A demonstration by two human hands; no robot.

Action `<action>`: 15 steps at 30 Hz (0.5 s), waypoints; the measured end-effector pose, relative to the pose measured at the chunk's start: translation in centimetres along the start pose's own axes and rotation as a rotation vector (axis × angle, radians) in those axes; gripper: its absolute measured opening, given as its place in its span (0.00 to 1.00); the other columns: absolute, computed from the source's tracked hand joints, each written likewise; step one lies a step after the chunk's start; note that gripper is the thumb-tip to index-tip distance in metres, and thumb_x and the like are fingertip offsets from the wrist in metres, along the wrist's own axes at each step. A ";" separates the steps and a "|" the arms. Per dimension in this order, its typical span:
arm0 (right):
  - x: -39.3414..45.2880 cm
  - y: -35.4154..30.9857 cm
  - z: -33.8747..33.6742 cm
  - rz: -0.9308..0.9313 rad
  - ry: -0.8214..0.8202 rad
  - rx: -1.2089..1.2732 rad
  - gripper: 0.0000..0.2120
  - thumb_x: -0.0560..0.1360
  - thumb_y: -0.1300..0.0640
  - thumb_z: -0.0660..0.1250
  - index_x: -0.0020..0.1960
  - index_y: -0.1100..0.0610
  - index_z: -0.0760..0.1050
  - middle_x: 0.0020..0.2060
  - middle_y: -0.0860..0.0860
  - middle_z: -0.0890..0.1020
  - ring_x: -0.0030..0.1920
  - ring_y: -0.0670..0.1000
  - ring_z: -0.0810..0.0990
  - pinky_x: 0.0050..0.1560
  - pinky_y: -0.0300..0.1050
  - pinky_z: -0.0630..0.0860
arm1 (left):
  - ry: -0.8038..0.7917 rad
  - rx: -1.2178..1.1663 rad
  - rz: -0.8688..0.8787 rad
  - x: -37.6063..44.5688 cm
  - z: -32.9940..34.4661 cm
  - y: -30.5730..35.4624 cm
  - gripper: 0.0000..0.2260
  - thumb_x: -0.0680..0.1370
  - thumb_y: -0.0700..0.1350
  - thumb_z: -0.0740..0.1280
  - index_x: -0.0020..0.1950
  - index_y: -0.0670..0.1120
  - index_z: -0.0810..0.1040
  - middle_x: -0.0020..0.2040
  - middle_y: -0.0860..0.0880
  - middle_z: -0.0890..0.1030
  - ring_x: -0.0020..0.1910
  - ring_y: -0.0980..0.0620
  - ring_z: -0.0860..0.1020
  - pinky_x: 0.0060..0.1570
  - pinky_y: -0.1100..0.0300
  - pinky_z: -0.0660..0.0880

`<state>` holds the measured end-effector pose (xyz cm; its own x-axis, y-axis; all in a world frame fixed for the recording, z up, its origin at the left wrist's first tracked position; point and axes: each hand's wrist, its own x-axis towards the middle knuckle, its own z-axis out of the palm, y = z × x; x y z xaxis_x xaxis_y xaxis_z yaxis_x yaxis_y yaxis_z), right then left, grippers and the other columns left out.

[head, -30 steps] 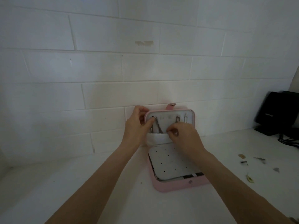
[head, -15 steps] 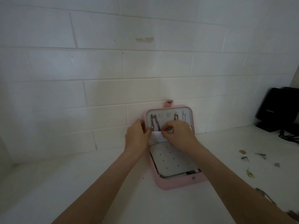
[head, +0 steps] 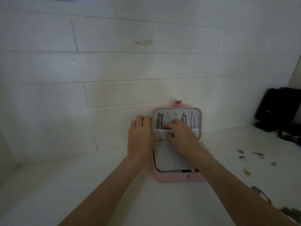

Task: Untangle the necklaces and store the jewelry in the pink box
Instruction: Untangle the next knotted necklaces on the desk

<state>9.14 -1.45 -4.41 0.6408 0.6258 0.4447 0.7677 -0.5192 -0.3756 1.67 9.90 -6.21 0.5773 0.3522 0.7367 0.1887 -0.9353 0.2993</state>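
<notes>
Pink box (head: 179, 177) lies open against the far wall; right hand (head: 180, 134) has dropped from the hung necklaces (head: 160, 120) to pinch the lid's pocket (head: 160, 134) (tucking chains in, probably), left hand (head: 140, 136) steadying the lid, fingers curled round its edge

dim, flat indoor light with dark vignetted corners — wide-angle bowing, motion blur at lower right.
</notes>
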 end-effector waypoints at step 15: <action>-6.6 2.9 -10.7 0.177 -0.281 -0.017 0.08 0.75 0.63 0.61 0.43 0.61 0.78 0.34 0.53 0.80 0.30 0.47 0.78 0.26 0.36 0.75 | -0.294 -0.328 0.366 -3.3 -2.4 11.7 0.20 0.72 0.46 0.50 0.49 0.38 0.77 0.45 0.42 0.78 0.40 0.45 0.77 0.38 0.52 0.74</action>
<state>7.13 -13.32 0.24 0.7398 0.6599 0.1311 0.6461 -0.6425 -0.4121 0.03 -2.09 -3.71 0.7642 -0.0607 0.6421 -0.2947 -0.9184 0.2639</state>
